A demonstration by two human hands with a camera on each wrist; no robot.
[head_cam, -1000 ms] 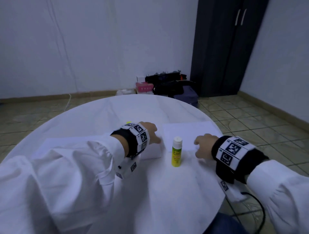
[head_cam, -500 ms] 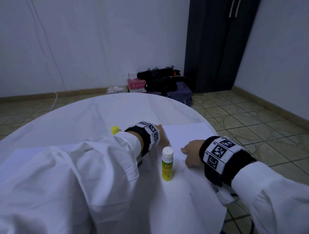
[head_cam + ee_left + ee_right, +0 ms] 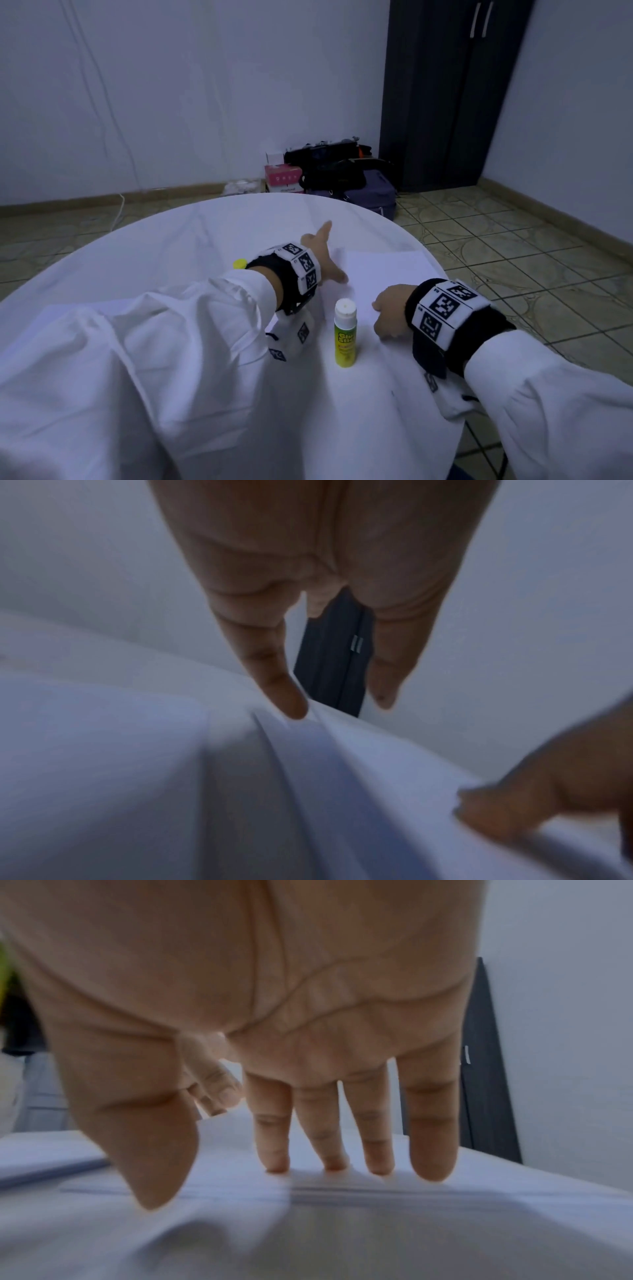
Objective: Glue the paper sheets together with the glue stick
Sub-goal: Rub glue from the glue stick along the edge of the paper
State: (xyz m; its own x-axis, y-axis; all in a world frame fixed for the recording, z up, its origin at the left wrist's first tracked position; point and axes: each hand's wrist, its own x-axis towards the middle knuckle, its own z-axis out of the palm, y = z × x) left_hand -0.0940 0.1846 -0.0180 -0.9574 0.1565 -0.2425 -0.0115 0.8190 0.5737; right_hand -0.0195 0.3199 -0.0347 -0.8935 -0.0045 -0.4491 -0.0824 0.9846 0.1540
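Observation:
A yellow glue stick (image 3: 345,334) with a white top stands upright on the round white table (image 3: 191,236), between my two wrists. Its yellow cap (image 3: 239,263) lies behind my left wrist. White paper sheets (image 3: 387,270) lie stacked at the table's right side. My left hand (image 3: 323,246) reaches forward with straight fingers, whose tips (image 3: 291,704) touch the sheets' raised left edge (image 3: 329,745). My right hand (image 3: 383,308) rests on the sheets' near edge, straight fingertips (image 3: 377,1167) pressing down on the paper (image 3: 342,1185). Neither hand holds anything.
Another white sheet (image 3: 65,310) lies partly under my left sleeve. The table's right edge (image 3: 442,270) runs close to the paper. On the floor beyond stand bags (image 3: 342,171), a pink box (image 3: 282,178) and a dark wardrobe (image 3: 445,92).
My left hand has stretched its fingers out and slid forward along the paper's left edge. The right hand stays at the near edge. The glue stick has not moved.

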